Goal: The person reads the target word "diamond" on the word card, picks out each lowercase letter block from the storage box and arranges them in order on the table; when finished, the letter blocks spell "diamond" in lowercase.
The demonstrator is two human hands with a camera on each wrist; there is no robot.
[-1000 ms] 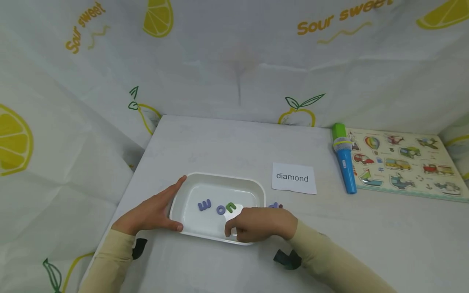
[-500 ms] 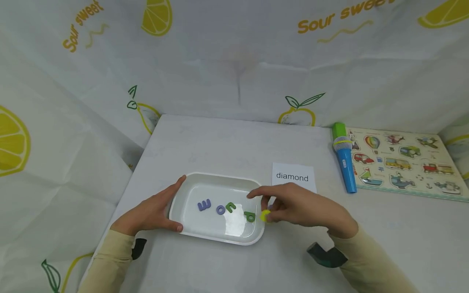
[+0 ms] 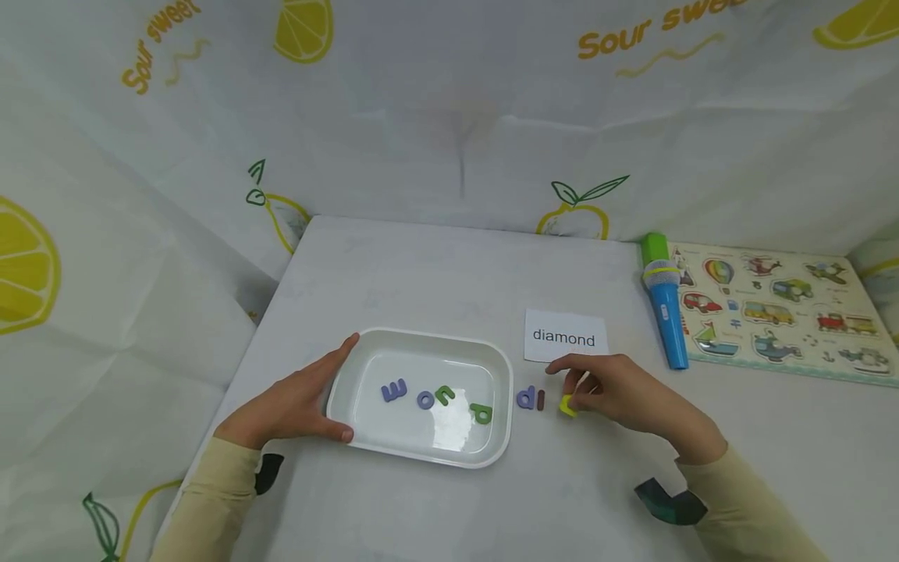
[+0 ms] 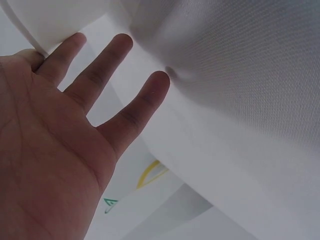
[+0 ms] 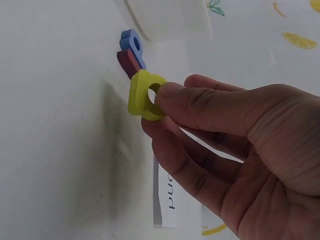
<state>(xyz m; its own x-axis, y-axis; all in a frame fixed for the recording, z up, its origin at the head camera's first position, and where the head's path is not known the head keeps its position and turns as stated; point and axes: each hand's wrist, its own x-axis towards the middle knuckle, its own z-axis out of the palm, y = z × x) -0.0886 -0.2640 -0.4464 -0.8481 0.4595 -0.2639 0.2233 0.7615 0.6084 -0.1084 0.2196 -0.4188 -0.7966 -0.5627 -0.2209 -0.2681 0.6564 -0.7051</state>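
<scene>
My left hand [image 3: 288, 410] rests at the left end of the white tray [image 3: 393, 433], thumb by the near rim and fingers spread straight along the side. In the tray lie a purple m [image 3: 394, 390], a purple o [image 3: 424, 400], a green n [image 3: 445, 396] and a green letter d or p [image 3: 481, 414]. Right of the tray, on the table, a purple d [image 3: 525, 399] stands beside a dark red stick-like letter [image 3: 540, 400]. Thumb and fingers of my right hand [image 3: 625, 390] pinch a yellow letter [image 5: 137, 95] with a round hole, just right of that pair.
A white card [image 3: 565, 336] printed "diamond" lies behind the row of letters. Farther right are a blue toy microphone [image 3: 666, 320], a green block [image 3: 654, 247] and a picture puzzle board [image 3: 787, 312]. Lemon-print cloth hangs behind and to the left.
My right hand has moved from over the tray out to the right, carrying the yellow letter past the purple and dark red ones. My left hand stays at the tray.
</scene>
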